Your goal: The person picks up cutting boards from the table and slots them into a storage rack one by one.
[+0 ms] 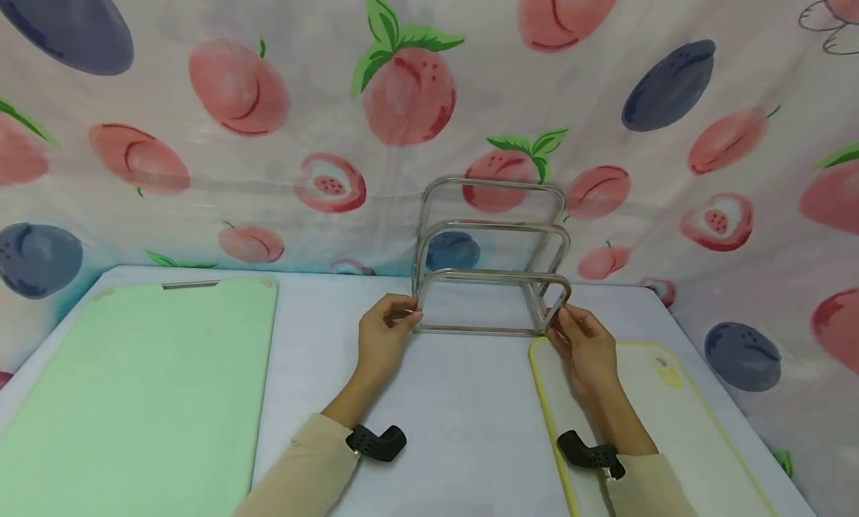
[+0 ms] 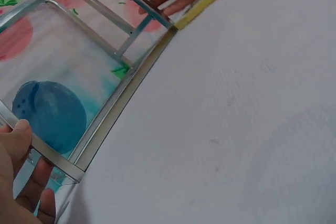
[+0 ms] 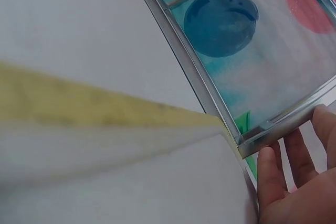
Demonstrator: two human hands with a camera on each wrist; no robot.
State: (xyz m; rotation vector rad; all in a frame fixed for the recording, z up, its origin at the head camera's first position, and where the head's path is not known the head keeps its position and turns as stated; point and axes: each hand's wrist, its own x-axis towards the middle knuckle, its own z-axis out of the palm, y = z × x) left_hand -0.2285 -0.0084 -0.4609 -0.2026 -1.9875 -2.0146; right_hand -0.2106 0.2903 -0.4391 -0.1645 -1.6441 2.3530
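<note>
A silver metal rack [image 1: 476,330] with three upright hoops stands at the back of the white table, right of the middle. My left hand [image 1: 381,342] pinches the left upright of its front hoop low down, thumb in front and fingers behind, as the left wrist view shows. On the other side, my right hand [image 1: 592,356] holds the rack near its lower right corner. In the right wrist view the thumb and fingertips [image 3: 268,163] lie along the metal bar. The rack's slots hold nothing.
A light green cutting board [image 1: 148,398] lies flat on the left. Under my right forearm lies a white cutting board [image 1: 664,420] with a yellow rim, its far left corner close to the rack. A fruit-print curtain [image 1: 322,69] hangs behind the table [image 1: 470,427].
</note>
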